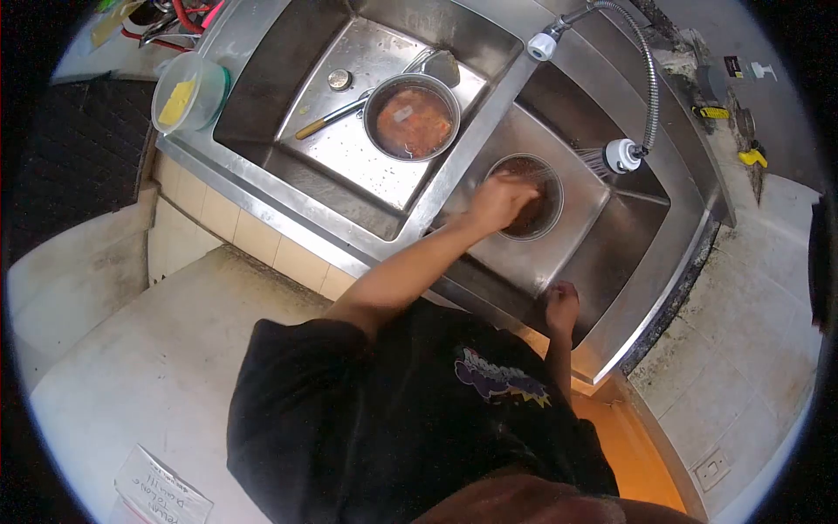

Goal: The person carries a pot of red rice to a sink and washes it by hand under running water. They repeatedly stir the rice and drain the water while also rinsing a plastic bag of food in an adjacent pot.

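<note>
My left hand (504, 203) reaches over a round metal pot (555, 218) in the right-hand sink basin. Its fingers are bent together at the pot's opening, and what they hold, if anything, is hidden. Brownish contents show inside this pot. From a white-headed spray tap (622, 156), water sprays leftward towards the pot. Lower in the same basin, near its front side, is my right hand (563, 307). Its fingers are loosely curled, with nothing visible in them.
The left basin holds a second pot (412, 122) with reddish food in liquid, a handled utensil (332, 118) and a round metal piece (340, 79). A clear tub (194, 94) with something yellow stands on the left rim. Another white tap head (542, 46) hangs above the divider.
</note>
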Available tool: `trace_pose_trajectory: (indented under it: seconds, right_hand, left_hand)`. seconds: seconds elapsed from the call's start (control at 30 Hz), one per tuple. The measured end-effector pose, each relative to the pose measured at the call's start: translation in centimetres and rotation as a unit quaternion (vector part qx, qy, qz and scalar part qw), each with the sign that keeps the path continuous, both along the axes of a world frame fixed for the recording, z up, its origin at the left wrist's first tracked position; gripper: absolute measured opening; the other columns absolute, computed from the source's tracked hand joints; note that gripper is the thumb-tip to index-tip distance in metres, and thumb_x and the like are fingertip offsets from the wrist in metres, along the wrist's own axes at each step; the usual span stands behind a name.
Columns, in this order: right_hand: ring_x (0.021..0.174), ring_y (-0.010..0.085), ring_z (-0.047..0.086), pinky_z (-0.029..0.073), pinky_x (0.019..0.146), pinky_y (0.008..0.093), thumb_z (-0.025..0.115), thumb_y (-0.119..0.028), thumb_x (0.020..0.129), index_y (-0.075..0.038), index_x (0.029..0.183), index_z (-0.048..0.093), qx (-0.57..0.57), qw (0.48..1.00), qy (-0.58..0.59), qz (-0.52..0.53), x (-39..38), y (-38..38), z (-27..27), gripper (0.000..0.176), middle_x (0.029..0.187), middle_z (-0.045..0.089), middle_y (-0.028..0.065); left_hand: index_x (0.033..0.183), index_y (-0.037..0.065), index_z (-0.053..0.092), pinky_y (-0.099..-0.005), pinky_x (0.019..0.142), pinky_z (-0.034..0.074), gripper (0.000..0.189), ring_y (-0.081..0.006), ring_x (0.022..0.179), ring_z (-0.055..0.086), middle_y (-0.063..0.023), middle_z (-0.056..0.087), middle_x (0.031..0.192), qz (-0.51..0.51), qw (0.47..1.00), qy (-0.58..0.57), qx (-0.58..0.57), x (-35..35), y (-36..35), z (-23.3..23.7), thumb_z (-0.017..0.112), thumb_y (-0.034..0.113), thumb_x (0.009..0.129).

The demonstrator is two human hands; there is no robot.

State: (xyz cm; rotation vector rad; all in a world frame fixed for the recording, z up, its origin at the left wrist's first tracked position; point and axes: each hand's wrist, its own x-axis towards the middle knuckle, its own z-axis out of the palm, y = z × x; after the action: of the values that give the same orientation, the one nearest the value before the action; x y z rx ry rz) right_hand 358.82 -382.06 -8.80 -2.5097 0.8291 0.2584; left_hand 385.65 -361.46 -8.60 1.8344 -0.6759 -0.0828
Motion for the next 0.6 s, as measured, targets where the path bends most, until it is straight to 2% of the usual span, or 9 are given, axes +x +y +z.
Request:
trace_pose_trajectory:
  seconds: [0.1, 0.17, 0.23, 0.3, 0.4, 0.47, 0.5, 0.57, 0.6]
  right_hand:
    - [0.102, 0.041, 0.066, 0.051, 0.09, 0.0473, 0.064, -0.024, 0.094, 0.002, 0.115, 0.066, 0.05, 0.993, -0.055, -0.088, -2.3, 0.1, 1.6, 0.033, 0.108, 0.069, 0.0247]
    - [0.108, 0.0352, 0.066, 0.052, 0.093, 0.0414, 0.062, -0.01, 0.092, 0.002, 0.12, 0.064, -0.071, 0.992, -0.088, -0.053, -3.8, 1.1, 3.3, 0.03, 0.115, 0.066, 0.022]
    - [0.111, 0.0357, 0.065, 0.052, 0.095, 0.0418, 0.061, -0.008, 0.092, 0.003, 0.122, 0.061, -0.108, 0.988, -0.097, -0.058, -6.5, 1.3, 2.9, 0.033, 0.118, 0.064, 0.0225]
    - [0.113, 0.0362, 0.064, 0.051, 0.096, 0.0422, 0.061, -0.007, 0.092, 0.004, 0.125, 0.059, -0.14, 0.983, -0.1, -0.062, -8.9, 1.7, 2.8, 0.035, 0.121, 0.063, 0.0231]
    - [0.113, 0.036, 0.063, 0.05, 0.098, 0.044, 0.062, -0.007, 0.093, 0.004, 0.129, 0.056, -0.017, 0.974, -0.107, -0.199, -10.8, 2.7, 3.0, 0.038, 0.12, 0.063, 0.0225]
    - [0.115, 0.0348, 0.061, 0.049, 0.1, 0.0455, 0.061, -0.008, 0.095, 0.003, 0.132, 0.053, 0.013, 0.98, -0.036, -0.197, -10.9, 2.6, 3.0, 0.039, 0.119, 0.063, 0.0212]
    - [0.116, 0.0357, 0.06, 0.047, 0.101, 0.0468, 0.059, -0.01, 0.098, 0.003, 0.13, 0.056, 0.038, 0.967, -0.014, -0.25, -10.8, 2.6, 2.6, 0.034, 0.119, 0.063, 0.0225]
    - [0.114, 0.0364, 0.061, 0.047, 0.1, 0.0468, 0.059, -0.01, 0.098, 0.002, 0.128, 0.058, 0.012, 0.973, 0.014, -0.228, -9.5, 2.7, 4.2, 0.032, 0.119, 0.063, 0.0229]
    - [0.113, 0.037, 0.062, 0.048, 0.098, 0.0468, 0.059, -0.011, 0.098, 0.002, 0.126, 0.06, -0.011, 0.978, 0.037, -0.204, -8.7, 2.7, 5.1, 0.03, 0.119, 0.063, 0.0233]
  left_hand:
    - [0.102, 0.003, 0.074, -0.0446, 0.091, 0.052, 0.017, -0.0339, 0.102, 0.067, -0.0165, 0.073, 0.112, -0.048, 0.998, 0.013, 0.042, 2.7, -3.2, 1.9, 0.071, 0.015, 0.09]
    - [0.098, 0.0, 0.07, -0.0442, 0.083, 0.051, 0.022, -0.0381, 0.09, 0.066, -0.0194, 0.07, 0.099, 0.165, 0.971, -0.15, -0.083, 5.5, -3.3, 4.3, 0.071, 0.02, 0.089]
    - [0.102, 0.0, 0.068, -0.0433, 0.08, 0.052, 0.022, -0.0396, 0.087, 0.066, -0.0212, 0.07, 0.1, 0.268, 0.95, -0.145, -0.062, 9.3, -1.0, 3.7, 0.068, 0.018, 0.09]
    - [0.105, 0.001, 0.068, -0.0447, 0.083, 0.054, 0.022, -0.0412, 0.095, 0.067, -0.0238, 0.07, 0.104, 0.295, 0.954, -0.016, 0.054, 13.1, 2.7, -0.6, 0.064, 0.017, 0.092]
    - [0.127, 0.001, 0.057, -0.0446, 0.099, 0.052, 0.044, -0.0437, 0.115, 0.064, -0.0281, 0.067, 0.118, 0.066, 0.87, 0.249, 0.421, 17.1, 9.0, -10.3, 0.063, 0.03, 0.094]
    - [0.147, 0.013, 0.041, -0.0576, 0.108, 0.044, 0.058, -0.0482, 0.135, 0.048, -0.0282, 0.046, 0.148, -0.064, 0.828, 0.13, 0.541, 16.3, 10.3, -14.8, 0.058, 0.036, 0.097]
    - [0.147, 0.013, 0.041, -0.0576, 0.108, 0.044, 0.058, -0.0482, 0.135, 0.048, -0.0282, 0.046, 0.148, -0.067, 0.829, 0.131, 0.54, 16.1, 10.4, -15.0, 0.058, 0.036, 0.097]
    - [0.155, 0.03, 0.032, -0.0744, 0.108, 0.033, 0.062, -0.0515, 0.147, 0.023, -0.0219, 0.017, 0.164, -0.075, 0.797, 0.04, 0.598, 14.8, 10.6, -15.5, 0.054, 0.04, 0.099]
    - [0.155, 0.03, 0.032, -0.0744, 0.108, 0.033, 0.062, -0.0515, 0.147, 0.023, -0.0219, 0.017, 0.164, -0.079, 0.798, 0.045, 0.595, 15.1, 10.5, -16.0, 0.054, 0.04, 0.099]
